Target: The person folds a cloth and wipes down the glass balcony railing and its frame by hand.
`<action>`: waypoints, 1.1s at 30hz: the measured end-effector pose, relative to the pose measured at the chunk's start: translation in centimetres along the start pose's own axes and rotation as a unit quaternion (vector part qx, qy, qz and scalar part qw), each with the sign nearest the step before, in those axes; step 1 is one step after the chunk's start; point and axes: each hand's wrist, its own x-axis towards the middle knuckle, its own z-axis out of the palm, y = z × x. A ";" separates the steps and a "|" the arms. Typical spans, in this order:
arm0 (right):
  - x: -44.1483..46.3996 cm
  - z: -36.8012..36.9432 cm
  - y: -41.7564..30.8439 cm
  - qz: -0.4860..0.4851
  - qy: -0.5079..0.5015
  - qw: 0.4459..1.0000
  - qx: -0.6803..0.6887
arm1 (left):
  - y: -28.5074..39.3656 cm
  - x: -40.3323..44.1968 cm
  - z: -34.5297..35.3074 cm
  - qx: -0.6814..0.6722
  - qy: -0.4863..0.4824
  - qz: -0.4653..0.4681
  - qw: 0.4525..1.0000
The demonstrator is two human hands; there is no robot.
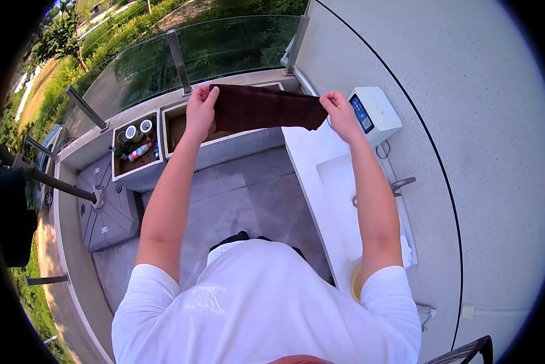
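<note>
A dark brown cloth is stretched between my two hands, out in front of me at arm's length. My left hand pinches its left end, thumb on the near side. The upper right corner is gripped by my right hand. Between them the cloth hangs as a wide band, its lower edge uneven on the right. It hides part of the planter behind it. Close to my right hand stands a white box with a blue panel.
On the right runs a white counter with a sink and a metal faucet. A planter box holds cups and bottles. A grey umbrella base sits at left. Glass railing borders the far side; a yellow basin is partly hidden.
</note>
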 end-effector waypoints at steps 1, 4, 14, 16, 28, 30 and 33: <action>0.1 0.5 -0.1 0.003 -0.002 1.000 0.017 | -0.5 -0.5 -0.3 0.005 0.018 -0.022 1.000; 4.3 7.4 -0.8 0.031 -0.008 0.993 0.116 | -0.7 2.6 -5.9 0.055 0.067 -0.065 0.994; 12.6 18.4 -1.2 0.114 0.010 0.985 0.130 | -1.2 6.6 -4.7 0.035 0.112 -0.125 0.985; 14.3 19.8 -1.5 0.103 0.016 0.988 0.114 | -1.9 8.4 -3.9 0.042 0.108 -0.126 0.985; 27.6 20.6 0.4 0.100 -0.161 0.927 0.323 | -5.0 20.6 3.9 0.065 -0.049 -0.070 0.994; 29.6 19.2 0.5 0.070 -0.210 0.943 0.250 | -6.4 22.8 3.9 0.134 -0.035 -0.036 0.990; 32.9 17.7 2.7 0.009 -0.217 0.968 0.123 | -8.0 26.0 4.2 0.131 -0.014 -0.033 0.991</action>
